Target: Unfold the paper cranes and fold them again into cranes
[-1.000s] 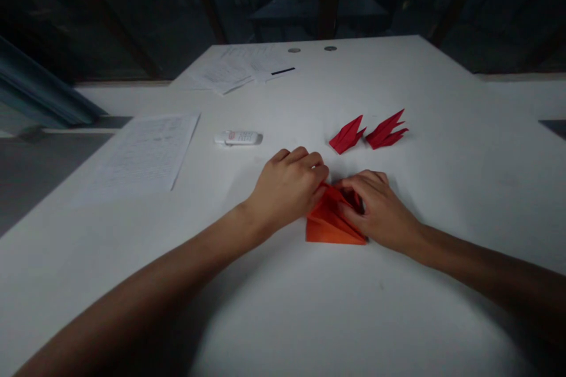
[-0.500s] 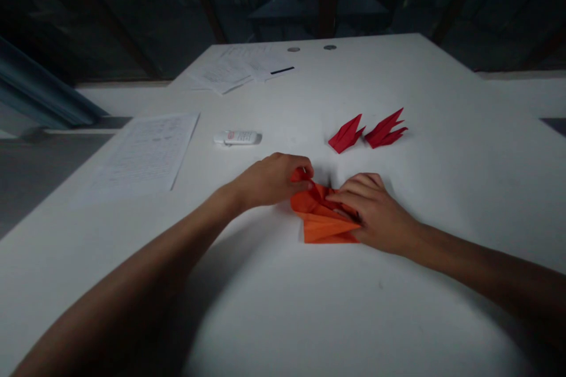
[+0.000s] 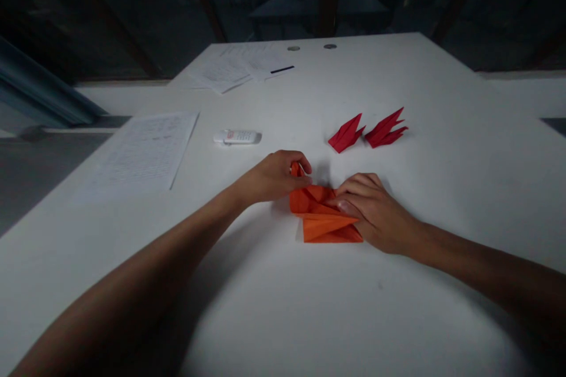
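Note:
A partly folded sheet of orange origami paper [image 3: 327, 228] lies on the white table, its upper layers lifted and creased. My left hand [image 3: 278, 175] pinches a raised flap at the paper's far left corner. My right hand [image 3: 375, 209] is closed on the right side, with fingers pressed into the fold and the thumb on the paper; some fingertips are hidden. Beyond my hands rest two red folded paper pieces [image 3: 346, 134] with pointed tips, side by side.
On the table [image 3: 283, 306], a white tube-like item [image 3: 236, 137] lies left of the red pieces. A printed sheet [image 3: 145, 150] is at the left, more papers [image 3: 230, 68] with a dark strip [image 3: 282, 70] further back. Two small round discs [image 3: 293, 48] sit near the far edge.
My left hand has moved slightly up and away, drawing its flap upright. My right fingers have shifted a little to the right, and the paper's middle has opened more.

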Available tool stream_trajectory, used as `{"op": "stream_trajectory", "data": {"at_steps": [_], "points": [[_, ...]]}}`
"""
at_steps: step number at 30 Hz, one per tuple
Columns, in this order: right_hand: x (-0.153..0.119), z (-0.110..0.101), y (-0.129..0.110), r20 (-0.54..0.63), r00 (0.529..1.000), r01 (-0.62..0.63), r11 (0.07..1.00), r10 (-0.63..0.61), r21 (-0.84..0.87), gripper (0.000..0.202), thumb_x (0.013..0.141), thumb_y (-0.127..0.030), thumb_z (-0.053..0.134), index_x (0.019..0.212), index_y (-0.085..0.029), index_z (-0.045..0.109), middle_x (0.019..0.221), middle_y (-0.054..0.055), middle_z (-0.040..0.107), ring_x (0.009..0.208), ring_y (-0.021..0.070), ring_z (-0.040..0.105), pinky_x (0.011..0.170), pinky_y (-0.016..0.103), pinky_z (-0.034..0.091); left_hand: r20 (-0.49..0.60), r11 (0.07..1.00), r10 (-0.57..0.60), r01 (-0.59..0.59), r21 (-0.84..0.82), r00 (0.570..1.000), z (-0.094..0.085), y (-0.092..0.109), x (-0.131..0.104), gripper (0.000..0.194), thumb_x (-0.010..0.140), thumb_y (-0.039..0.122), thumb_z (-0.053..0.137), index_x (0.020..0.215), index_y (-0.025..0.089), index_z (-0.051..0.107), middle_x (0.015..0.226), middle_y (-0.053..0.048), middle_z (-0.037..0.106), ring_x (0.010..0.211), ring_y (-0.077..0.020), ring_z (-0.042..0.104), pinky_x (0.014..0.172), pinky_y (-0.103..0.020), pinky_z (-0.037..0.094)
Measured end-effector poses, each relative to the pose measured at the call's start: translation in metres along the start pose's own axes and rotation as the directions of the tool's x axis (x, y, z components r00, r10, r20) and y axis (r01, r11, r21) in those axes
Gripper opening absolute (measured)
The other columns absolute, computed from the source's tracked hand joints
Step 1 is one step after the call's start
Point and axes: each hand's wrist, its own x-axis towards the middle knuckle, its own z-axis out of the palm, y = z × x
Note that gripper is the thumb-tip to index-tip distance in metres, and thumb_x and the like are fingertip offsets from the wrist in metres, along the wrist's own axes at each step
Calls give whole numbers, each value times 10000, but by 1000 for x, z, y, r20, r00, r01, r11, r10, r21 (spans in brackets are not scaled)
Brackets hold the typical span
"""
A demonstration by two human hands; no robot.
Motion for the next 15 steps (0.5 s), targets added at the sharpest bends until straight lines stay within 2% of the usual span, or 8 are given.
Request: {"op": "stream_trajectory", "data": {"at_steps": [3,5,7,9,11,15], "points": [[0,-1,2,-17,999,-34,997,36,65,406,1081,-271,316,918,-227,684,989,54,711,970,237,584,920,457,375,-15,997,-8,7,-75,1000,2,-6,2,219,780,345,674,916,177,712,648,20,591,570,-119,485,540,-249,368],[1,0,3,-17,999,-46,996,47,73,412,1083,-301,323,888,-228,678,988,49,713,968,235,590,909,448,377,-40,991,-20,15,-130,999,5,-10,3,210,803,343,657,926,180,704,637,19,588,553,-116,480,524,-248,356],[2,1,2,-22,998,-55,998,56,34,324,1058,-344,425,889,-231,678,964,47,711,969,242,591,907,444,380,-58,983,-36,25,-183,998,7,-11,3,210,829,363,641,925,184,696,668,4,623,568,-122,511,526,-249,370],[2,3,1,-27,998,-55,998,55,-22,191,1005,-368,554,969,-234,687,980,52,713,995,257,592,923,447,384,-54,975,-50,38,-218,997,7,-11,3,240,855,411,631,910,185,690,717,-13,660,600,-129,546,540,-250,394],[3,4,-1,-29,999,-48,997,46,-65,206,967,-370,620,1107,-229,677,1053,70,716,1042,275,590,952,459,387,-9,975,-24,22,-222,1000,2,-10,1,294,872,468,627,924,186,692,764,-21,680,646,-138,578,567,-250,420],[2,5,-3,-28,999,-48,994,46,-101,347,967,-360,614,1283,-217,613,1141,98,710,1093,298,584,975,480,395,197,975,122,-81,-205,973,-9,-9,-2,415,810,473,724,1125,208,672,941,-26,719,767,-152,638,649,-248,483]]}}
